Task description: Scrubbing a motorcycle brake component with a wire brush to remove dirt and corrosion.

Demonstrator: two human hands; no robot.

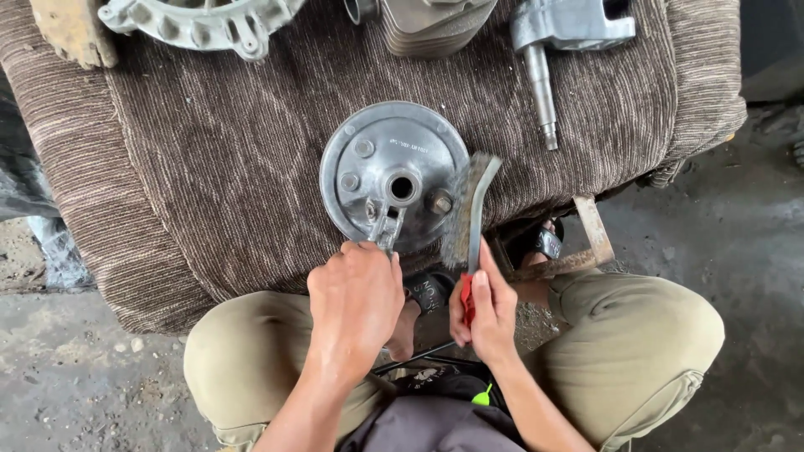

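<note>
Gripping the lever of a round metal brake plate on the brown cloth, the left hand steadied it; the right hand clasped a wire brush against its edge.

Matt grey metal plate — ribbed brown cloth — wire-bristled brush.

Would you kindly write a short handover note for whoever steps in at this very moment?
Left hand: grips the lever of the round metal drum plate, steadying it at the near edge of the brown cloth.
Right hand: holds the wire brush by its red handle, bristles against the plate's right rim.
Other metal parts lie along the cloth's far side.
Done: plate face looks fairly clean.
Left: probably brushing the rim and lever; hard to tell how much remains.
</note>
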